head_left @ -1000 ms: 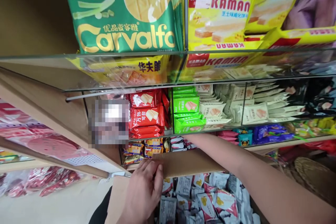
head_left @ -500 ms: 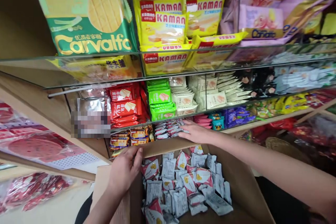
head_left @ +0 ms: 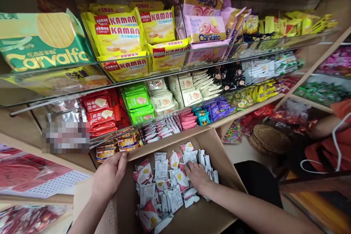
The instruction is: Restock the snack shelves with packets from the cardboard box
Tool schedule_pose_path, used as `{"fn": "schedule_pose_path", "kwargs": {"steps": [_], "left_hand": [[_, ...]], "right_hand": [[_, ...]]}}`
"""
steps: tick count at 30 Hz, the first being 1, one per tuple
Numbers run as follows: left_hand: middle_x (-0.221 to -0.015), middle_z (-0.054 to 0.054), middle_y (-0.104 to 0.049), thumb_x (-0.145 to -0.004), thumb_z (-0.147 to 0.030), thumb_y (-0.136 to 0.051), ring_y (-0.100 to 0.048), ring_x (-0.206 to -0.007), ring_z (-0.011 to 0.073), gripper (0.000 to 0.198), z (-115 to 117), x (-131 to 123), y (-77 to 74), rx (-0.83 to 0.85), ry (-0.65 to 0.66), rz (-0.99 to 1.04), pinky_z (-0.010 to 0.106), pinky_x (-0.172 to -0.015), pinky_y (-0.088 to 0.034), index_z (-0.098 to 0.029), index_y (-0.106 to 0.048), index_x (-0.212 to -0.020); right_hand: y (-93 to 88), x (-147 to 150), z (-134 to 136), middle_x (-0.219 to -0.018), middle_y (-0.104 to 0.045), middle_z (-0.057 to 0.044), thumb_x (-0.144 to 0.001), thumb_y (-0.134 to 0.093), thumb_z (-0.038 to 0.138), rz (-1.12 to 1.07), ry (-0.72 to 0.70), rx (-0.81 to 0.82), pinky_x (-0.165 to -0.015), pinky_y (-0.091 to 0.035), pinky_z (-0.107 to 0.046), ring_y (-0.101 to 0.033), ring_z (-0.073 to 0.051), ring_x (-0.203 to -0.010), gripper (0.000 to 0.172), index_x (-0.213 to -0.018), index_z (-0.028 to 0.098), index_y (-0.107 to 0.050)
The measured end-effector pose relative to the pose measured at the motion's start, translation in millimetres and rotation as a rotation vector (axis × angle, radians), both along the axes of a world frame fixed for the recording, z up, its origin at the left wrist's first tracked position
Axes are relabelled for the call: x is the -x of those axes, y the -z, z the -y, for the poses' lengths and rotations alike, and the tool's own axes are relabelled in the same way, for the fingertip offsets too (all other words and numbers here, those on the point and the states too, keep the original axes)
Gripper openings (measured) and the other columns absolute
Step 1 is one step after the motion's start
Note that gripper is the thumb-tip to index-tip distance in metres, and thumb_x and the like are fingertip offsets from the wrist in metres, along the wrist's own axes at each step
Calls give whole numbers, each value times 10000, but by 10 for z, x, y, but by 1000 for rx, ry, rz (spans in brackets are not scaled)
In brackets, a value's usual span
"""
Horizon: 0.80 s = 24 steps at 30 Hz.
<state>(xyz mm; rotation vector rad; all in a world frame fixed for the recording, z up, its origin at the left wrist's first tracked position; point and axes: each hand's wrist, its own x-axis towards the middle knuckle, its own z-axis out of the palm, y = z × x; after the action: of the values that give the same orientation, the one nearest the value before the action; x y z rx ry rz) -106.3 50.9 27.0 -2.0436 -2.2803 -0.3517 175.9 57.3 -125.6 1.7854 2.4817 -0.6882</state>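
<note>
An open cardboard box [head_left: 219, 157] sits below the shelf, partly filled with small white-and-pink snack packets [head_left: 149, 215]. My left hand [head_left: 111, 173] is closed on the box's near left rim, its thumb along the edge. Inside the box, my right hand [head_left: 196, 176] rests on the loose packets with its fingers stretched out, and nothing shows lifted in it. Just behind the box's far rim, similar pink-and-white packets [head_left: 160, 128] lie lined up in a compartment of the lowest shelf row.
Yellow wafer bags [head_left: 116, 36] and a green biscuit bag [head_left: 44, 40] fill the upper glass-fronted shelf. Red packets [head_left: 100, 111] and green packets [head_left: 137, 102] stand below. On the right are woven baskets [head_left: 267, 139] and another person's orange clothing [head_left: 326, 153].
My right hand has come back from the lowest shelf row down into the box, onto the packets. My left hand keeps its hold on the rim. The view has swung right.
</note>
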Motion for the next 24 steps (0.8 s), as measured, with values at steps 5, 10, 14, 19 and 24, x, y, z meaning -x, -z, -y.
{"fn": "schedule_pose_path", "kwargs": {"steps": [5,10,14,19,24], "left_hand": [[-879,49,-686,-860,-418,-298,-633,-822,216,369,-5,41,-27,-47,22,18,286,-662,-454,-228,-611,-902],[-1040,92,-630,-796,-255,-469,-547,-1045,221,239,243,-244,35,-404,358,238,382,-939,-393,-198,-568,-1006],[-1304,90,-466,-713,-293,-621,-444,-1195,230,628,567,-886,334,-54,423,726,386,-981,-386,-248,-361,-1283],[-1240,67,-541,-756,-386,-571,-452,-1193,231,489,655,-1294,537,356,234,1409,361,-984,-389,-226,-453,-1202],[-1153,58,-595,-724,-366,-627,-568,-1032,215,568,606,-1194,345,535,88,1675,338,-863,-466,-230,-405,-1229]], "right_hand": [[-49,-96,-45,-1080,-580,-141,-440,-756,96,-86,87,63,-848,-394,-383,-499,-331,-1020,784,-1187,179,-531],[-485,-102,69,-1130,-531,-98,-579,-708,271,-528,180,42,-882,-381,-311,-487,-233,-1043,635,-1169,161,-502],[-882,74,239,-939,-560,-34,-617,-685,446,-972,422,204,-730,-411,-277,-524,-164,-815,466,-982,189,-554],[-980,162,289,-642,-496,29,-636,-661,511,-1249,515,355,-561,-349,-221,-447,-100,-600,390,-779,165,-549],[-927,119,248,-598,-505,32,-634,-668,514,-1369,457,563,-502,-319,-210,-411,-67,-516,390,-701,143,-567]]}}
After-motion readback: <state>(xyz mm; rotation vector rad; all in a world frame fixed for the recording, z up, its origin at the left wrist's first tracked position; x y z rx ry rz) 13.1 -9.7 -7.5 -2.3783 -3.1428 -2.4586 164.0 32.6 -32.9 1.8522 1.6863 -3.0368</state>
